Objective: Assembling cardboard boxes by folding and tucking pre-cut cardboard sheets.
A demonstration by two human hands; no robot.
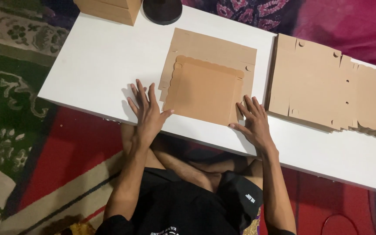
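A flat brown cardboard box blank (205, 82) with a scalloped edge lies in the middle of a low white table (96, 61), one flap folded over on top. My left hand (146, 111) rests flat on the table just left of the blank, fingers spread, thumb touching its lower left edge. My right hand (254, 122) lies flat at the blank's lower right corner, fingertips on the cardboard. Neither hand grips anything.
A stack of unfolded brown box blanks (327, 87) lies on the right of the table. A folded brown box (109, 8) and a round black base (162, 11) stand at the far edge. Patterned carpet (9, 109) covers the floor; my crossed legs are under the table.
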